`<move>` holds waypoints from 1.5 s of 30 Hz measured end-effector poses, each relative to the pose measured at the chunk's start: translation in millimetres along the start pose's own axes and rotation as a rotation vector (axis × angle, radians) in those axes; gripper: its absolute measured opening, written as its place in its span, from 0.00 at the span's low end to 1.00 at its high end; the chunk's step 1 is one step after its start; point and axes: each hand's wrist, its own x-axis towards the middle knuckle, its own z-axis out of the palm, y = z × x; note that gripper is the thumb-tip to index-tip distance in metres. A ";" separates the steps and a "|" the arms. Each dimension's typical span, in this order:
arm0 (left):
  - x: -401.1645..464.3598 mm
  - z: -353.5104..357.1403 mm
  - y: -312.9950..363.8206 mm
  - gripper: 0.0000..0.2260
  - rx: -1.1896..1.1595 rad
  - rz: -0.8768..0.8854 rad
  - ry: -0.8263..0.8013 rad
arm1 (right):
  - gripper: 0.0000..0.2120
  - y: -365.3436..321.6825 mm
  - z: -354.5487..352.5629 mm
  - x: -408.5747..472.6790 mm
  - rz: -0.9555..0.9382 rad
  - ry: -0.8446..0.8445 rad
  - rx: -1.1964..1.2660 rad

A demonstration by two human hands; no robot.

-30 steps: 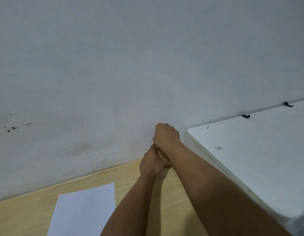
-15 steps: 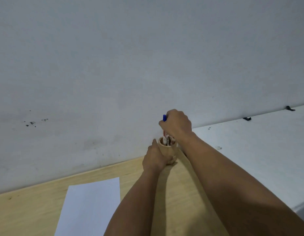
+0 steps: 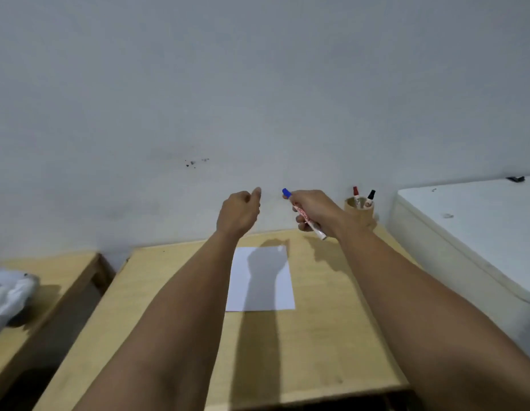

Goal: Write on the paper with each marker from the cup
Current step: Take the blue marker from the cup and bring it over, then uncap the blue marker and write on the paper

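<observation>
Right hand [image 3: 312,209]: fingers closed round the blue-capped white marker [image 3: 305,216], cap end tilted up-left, over the surface.
Left hand [image 3: 239,213]: empty, fingers loosely curled, beside the cap.
White paper sheet [image 3: 265,292]: below both hands.

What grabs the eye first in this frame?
The blue-capped white marker gripped in the right hand, raised above the light wooden table, stands out first. Below, the blank white sheet of paper lies mid-table, crossed by arm shadow. The round wooden cup at the far right corner holds a red-capped and a black-capped marker; the left hand is empty.
</observation>
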 end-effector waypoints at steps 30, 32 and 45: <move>15.5 -48.6 -188.2 0.20 1.005 0.089 -0.230 | 0.13 90.4 112.0 47.3 0.070 0.021 0.466; 18.4 -46.4 -193.0 0.19 0.989 0.106 -0.224 | 0.11 100.4 108.1 48.7 -0.036 0.039 0.288; -25.4 -74.6 -176.3 0.15 0.729 0.013 -0.050 | 0.28 157.8 142.4 -17.5 -0.513 -0.280 -1.064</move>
